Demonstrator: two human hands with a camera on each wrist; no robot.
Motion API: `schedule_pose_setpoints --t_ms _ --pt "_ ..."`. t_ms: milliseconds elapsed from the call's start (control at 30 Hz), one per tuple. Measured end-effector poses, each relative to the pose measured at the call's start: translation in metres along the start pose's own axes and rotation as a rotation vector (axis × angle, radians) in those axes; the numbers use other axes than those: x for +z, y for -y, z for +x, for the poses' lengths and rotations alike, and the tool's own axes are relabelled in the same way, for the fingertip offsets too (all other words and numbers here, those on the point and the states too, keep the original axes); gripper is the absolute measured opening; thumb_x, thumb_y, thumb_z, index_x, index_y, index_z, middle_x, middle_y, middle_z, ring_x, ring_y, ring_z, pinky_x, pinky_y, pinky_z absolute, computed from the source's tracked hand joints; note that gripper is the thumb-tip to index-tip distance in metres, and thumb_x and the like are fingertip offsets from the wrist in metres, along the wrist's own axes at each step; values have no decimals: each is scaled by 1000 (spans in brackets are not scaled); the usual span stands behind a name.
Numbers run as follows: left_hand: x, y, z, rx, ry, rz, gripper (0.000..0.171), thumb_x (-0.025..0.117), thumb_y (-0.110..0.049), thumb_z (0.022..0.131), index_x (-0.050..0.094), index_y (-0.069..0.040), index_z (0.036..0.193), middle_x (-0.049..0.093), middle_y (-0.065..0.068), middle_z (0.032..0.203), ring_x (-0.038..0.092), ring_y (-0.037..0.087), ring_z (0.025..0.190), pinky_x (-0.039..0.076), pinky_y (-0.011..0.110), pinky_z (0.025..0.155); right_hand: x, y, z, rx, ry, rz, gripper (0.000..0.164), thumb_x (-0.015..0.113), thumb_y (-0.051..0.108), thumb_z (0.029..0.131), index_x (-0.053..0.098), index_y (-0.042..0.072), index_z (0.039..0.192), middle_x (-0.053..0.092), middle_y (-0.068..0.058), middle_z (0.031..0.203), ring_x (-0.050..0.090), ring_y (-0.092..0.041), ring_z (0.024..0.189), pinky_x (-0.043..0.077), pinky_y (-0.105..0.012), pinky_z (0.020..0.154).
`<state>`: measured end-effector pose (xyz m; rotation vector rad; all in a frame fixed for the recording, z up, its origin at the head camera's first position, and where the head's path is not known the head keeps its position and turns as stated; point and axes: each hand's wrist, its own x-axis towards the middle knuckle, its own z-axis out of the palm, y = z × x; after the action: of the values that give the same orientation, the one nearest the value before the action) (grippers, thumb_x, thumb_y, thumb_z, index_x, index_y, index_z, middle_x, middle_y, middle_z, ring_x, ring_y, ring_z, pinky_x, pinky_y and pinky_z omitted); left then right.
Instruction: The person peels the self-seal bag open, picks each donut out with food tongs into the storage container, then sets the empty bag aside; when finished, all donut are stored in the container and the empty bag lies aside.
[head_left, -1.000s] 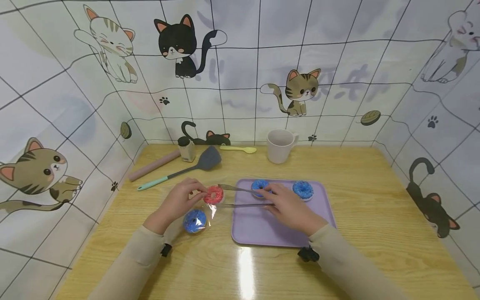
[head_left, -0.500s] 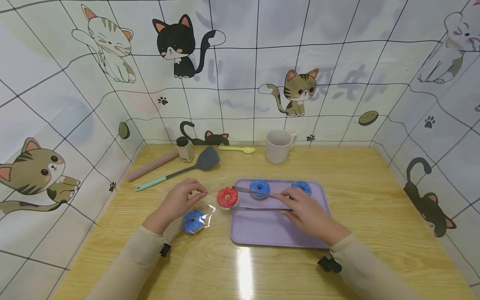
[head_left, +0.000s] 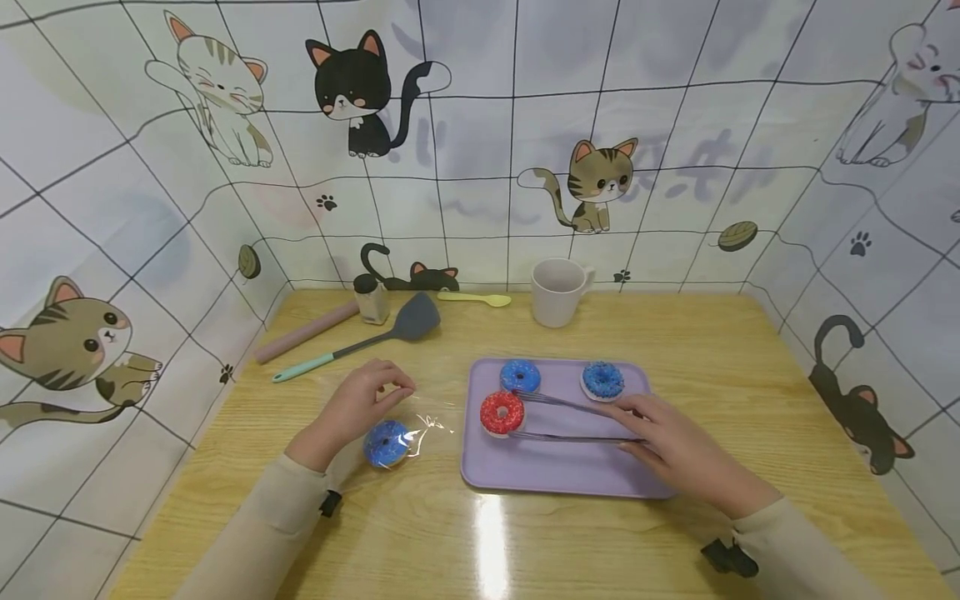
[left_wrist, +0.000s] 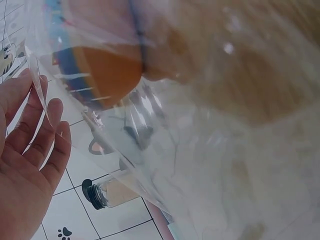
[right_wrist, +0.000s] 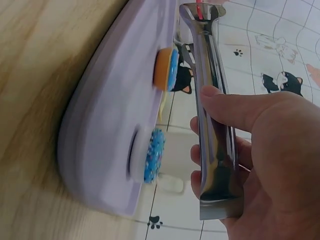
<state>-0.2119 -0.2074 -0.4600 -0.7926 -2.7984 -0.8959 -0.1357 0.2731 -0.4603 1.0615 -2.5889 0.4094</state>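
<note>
My right hand (head_left: pixel 678 446) grips a pair of metal tongs (right_wrist: pixel 218 170), thumb on one arm and fingers on the other. The tongs' tips stand either side of a red sprinkled donut (head_left: pixel 491 415) over the left part of the purple tray (head_left: pixel 555 471); I cannot tell whether it touches the tray. Two blue donuts, one plain-looking (head_left: pixel 520 377) and one thickly sprinkled (head_left: pixel 603 380), sit along the tray's back. My left hand (head_left: pixel 358 404) pinches the edge of a clear plastic bag (left_wrist: pixel 165 150). Inside the bag lies another blue donut (head_left: pixel 386 444).
Behind my left hand lie a spatula (head_left: pixel 416 318) and a rolling pin (head_left: pixel 307 332), with a black-capped jar (head_left: pixel 371 300) beside them. A yellow spoon (head_left: pixel 480 298) and a pale mug (head_left: pixel 557 293) are near the back wall.
The red donut has come out of the bag in the tongs and moved right, over the tray. My right hand has drawn back rightward; the left hand stays at the bag.
</note>
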Motion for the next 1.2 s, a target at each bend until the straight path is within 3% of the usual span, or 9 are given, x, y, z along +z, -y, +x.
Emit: schedule_pose_setpoints --t_ms 333,567,700,867,1200 --pt "1 3 -1 22 -20 3 9 73 -21 98 78 -17 103 72 -8 103 62 13 96 54 34 79 -25 -12 -36 105 22 5 64 86 8 80 66 23 139 63 6 123 59 -9 108 52 -26 83" --pt "0 2 0 19 -8 -8 11 72 -22 98 79 -14 103 72 -7 103 63 17 97 55 37 80 -46 -25 -60 184 75 47 67 85 8 83 63 31 142 62 9 122 56 -4 107 54 -27 77" --pt "1 0 -1 9 -7 -8 8 73 -22 98 78 -18 103 72 -7 103 63 17 97 55 38 80 -55 -35 -70 196 78 64 65 86 10 83 64 30 141 62 11 120 55 0 106 53 -26 75" --pt "1 -1 -3 8 -4 -16 9 73 -20 98 78 -15 103 72 -6 102 62 16 96 55 39 81 -62 -51 -84 212 90 59 65 88 11 80 67 30 138 61 13 120 53 4 106 51 -21 75" --pt "0 -1 -3 20 -13 -15 11 73 -20 98 78 -13 103 72 -5 101 63 18 96 55 40 80 -71 -76 -101 238 141 76 65 88 14 79 66 29 139 61 15 121 53 6 104 50 -25 69"
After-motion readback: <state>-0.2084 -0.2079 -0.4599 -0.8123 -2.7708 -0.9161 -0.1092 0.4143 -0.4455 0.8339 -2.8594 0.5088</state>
